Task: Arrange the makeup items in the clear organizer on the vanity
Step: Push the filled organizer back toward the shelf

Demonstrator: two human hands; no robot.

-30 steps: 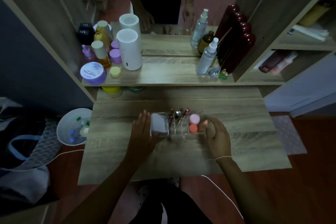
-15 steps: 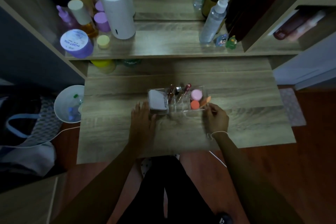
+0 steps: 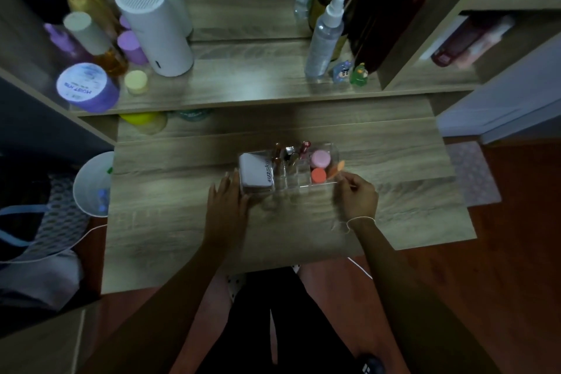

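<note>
The clear organizer (image 3: 299, 184) sits mid-vanity. Its left compartment holds a white compact (image 3: 254, 172), its middle slots hold lipsticks (image 3: 304, 149) standing upright, and its right compartment holds a pink jar (image 3: 320, 157), an orange-red jar (image 3: 318, 175) and an orange sponge (image 3: 336, 168). My left hand (image 3: 228, 199) lies flat with fingers apart against the organizer's left front corner. My right hand (image 3: 357, 197) is at the right front corner, fingers curled and touching the rim beside the sponge; whether it pinches anything is unclear.
The raised shelf behind carries a white cylinder (image 3: 153, 29), purple jars (image 3: 86, 87), bottles, a spray bottle (image 3: 325, 36) and small figurines (image 3: 358, 73). A white bin (image 3: 92, 184) stands left of the vanity. A white cable (image 3: 359, 267) hangs near the front edge.
The view has tilted down and the organizer now lies farther from me on the vanity. Both hands stayed at its corners, the right fingers curling at the rim.
</note>
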